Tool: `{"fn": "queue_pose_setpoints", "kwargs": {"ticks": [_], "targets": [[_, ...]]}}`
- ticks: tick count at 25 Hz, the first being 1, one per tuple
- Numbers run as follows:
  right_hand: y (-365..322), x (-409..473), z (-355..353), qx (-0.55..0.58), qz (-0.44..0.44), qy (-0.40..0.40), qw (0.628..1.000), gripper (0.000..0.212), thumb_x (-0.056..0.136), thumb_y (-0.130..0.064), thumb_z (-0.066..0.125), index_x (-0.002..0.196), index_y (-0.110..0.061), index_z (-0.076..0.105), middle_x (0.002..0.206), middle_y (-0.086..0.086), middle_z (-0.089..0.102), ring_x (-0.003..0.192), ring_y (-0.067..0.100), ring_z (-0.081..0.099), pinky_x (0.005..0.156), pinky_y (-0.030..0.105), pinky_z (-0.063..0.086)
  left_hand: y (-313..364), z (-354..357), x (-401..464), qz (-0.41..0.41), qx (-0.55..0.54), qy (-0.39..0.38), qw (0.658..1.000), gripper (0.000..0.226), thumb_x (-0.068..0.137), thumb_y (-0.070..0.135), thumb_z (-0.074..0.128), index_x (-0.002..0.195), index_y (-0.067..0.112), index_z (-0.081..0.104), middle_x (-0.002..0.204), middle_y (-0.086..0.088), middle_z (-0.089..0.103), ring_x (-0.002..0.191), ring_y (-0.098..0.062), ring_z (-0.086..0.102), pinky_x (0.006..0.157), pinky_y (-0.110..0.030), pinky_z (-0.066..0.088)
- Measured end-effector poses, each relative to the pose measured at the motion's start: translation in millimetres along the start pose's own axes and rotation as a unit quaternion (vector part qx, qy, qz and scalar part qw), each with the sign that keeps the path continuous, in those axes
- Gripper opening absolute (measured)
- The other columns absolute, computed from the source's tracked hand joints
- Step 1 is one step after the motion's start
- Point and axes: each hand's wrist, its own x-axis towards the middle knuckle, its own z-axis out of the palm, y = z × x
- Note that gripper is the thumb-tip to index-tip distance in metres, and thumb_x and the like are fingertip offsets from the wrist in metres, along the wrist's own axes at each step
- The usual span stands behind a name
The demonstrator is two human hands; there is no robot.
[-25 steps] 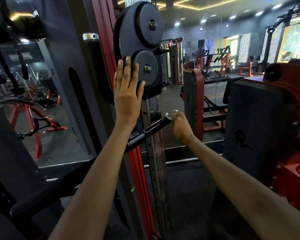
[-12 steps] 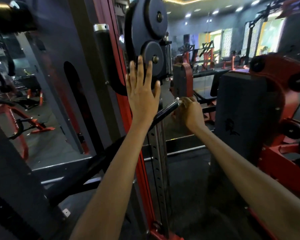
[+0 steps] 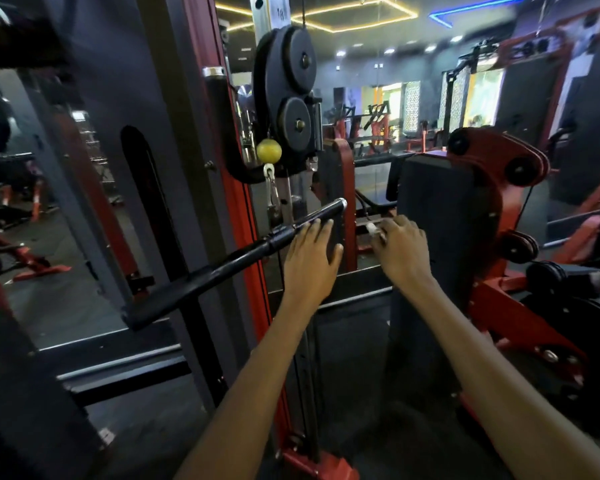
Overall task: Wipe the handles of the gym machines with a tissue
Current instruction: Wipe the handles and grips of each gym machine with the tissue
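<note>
A black bar handle [image 3: 229, 261] with a silver end cap slants up from lower left to the middle of the view, hanging from the cable machine. My left hand [image 3: 310, 258] is just below the handle's grip end, fingers straight and reaching to it. My right hand [image 3: 400, 249] is to the right of the handle's tip and apart from it, fingers curled round a small white tissue [image 3: 373, 230] that pokes out at the knuckles.
The red machine upright [image 3: 253, 271] and black pulley wheels [image 3: 291, 95] with a yellow ball stopper [image 3: 269, 151] stand right behind the handle. A black padded machine with red arms [image 3: 465, 209] is close on the right. More machines fill the mirrored background.
My left hand has dropped from the pulley wheels down to the handle. My right hand with the tissue has come off the handle's tip and moved right.
</note>
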Motion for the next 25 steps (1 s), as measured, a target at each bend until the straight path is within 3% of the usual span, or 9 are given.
{"fn": "queue_pose_setpoints", "kwargs": {"ticks": [6,16,20,25], "targets": [[-14.9,-89.6,-33.5,-0.007,-0.009,-0.047,0.999,0.020,0.089,-0.022,0.057,0.105,-0.011,0.064,0.111,0.008,0.060,0.105,0.025,0.056,0.094,0.041,0.044,7.1,-10.9,-98.4,-0.040,0.041,-0.082,0.995,0.052,0.102,0.040,0.039,0.150,0.019,0.034,0.155,-0.006,0.034,0.144,-0.022,0.028,0.118,-0.035,0.021],[-95.4,-232.2,-71.3,0.011,-0.046,-0.136,0.990,0.021,0.091,-0.020,0.054,0.106,-0.009,0.065,0.108,0.011,0.059,0.104,0.027,0.055,0.093,0.040,0.042,-11.0,-88.4,-274.5,-0.123,0.081,-0.128,0.981,0.048,0.101,0.041,0.041,0.142,0.016,0.046,0.143,-0.005,0.049,0.135,-0.024,0.041,0.113,-0.037,0.029],[-140.3,-278.3,-65.1,0.023,-0.055,-0.143,0.988,0.018,0.090,-0.020,0.058,0.102,-0.010,0.065,0.100,0.007,0.060,0.095,0.020,0.057,0.087,0.033,0.046,-37.5,-124.6,-322.4,-0.147,0.076,-0.129,0.978,0.048,0.102,0.041,0.041,0.143,0.016,0.043,0.144,-0.005,0.048,0.135,-0.022,0.040,0.114,-0.037,0.026],[-213.5,-301.7,-39.9,0.032,-0.047,-0.136,0.989,0.018,0.089,-0.020,0.057,0.098,-0.008,0.068,0.095,0.009,0.061,0.093,0.024,0.059,0.089,0.038,0.046,-101.0,-170.2,-348.2,-0.153,0.083,-0.122,0.977,0.050,0.102,0.042,0.040,0.144,0.016,0.043,0.145,-0.004,0.047,0.137,-0.022,0.038,0.114,-0.035,0.023]]}}
